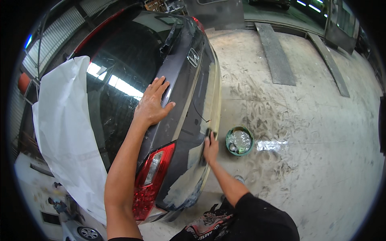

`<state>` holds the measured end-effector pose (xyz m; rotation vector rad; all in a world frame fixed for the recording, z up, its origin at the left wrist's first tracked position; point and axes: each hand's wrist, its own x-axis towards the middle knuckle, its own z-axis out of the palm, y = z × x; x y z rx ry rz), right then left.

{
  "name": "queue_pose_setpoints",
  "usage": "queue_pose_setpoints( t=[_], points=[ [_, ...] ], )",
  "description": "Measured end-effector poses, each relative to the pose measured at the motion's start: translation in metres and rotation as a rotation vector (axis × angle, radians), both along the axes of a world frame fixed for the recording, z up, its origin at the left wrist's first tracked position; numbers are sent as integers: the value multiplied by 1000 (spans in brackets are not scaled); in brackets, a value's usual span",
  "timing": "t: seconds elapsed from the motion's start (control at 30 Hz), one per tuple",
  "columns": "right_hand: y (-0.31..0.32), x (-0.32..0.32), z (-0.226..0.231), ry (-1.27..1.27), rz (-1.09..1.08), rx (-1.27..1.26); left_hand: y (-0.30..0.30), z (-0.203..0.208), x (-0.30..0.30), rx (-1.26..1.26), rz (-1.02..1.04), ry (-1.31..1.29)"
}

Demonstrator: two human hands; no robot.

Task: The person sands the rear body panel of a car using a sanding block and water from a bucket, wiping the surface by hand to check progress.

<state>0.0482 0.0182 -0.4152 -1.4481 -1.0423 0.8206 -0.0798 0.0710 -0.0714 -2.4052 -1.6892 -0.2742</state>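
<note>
My left hand (152,103) lies flat on the dark grey trunk lid (177,82), fingers spread, just beside the rear window (120,60). In my right hand (210,152) is a dark, narrow sanding block (208,133), gripped from the outer side and pressed to the bumper (213,92). Pale and yellowish filler covers much of that bumper, with a larger filler patch (185,188) at the near corner. Between my two arms sits the red tail light (155,172). What lies under the block is hidden.
Right of the bumper, a green bucket (226,141) of cloudy water stands on the smudged, wet floor (321,160). White sheeting (60,116) drapes over the car's left side. Two metal ramps (277,56) lie farther off. Another person (60,205) appears at lower left near a light-coloured car (76,231).
</note>
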Motion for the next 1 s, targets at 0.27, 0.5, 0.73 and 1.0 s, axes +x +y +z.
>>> queue_pose_setpoints(
  t=[0.27,0.5,0.73,1.0],
  points=[
    [-53,-21,12,-308,-200,144,3,-8,5,-17,16,-18],
    [-8,8,32,60,87,-301,2,-10,5,1,6,-20],
    [-13,-1,15,50,25,-349,4,-6,12,24,-20,-15],
    [-55,-26,33,-63,-6,-138,2,-11,0,32,-46,-15]
  ],
)
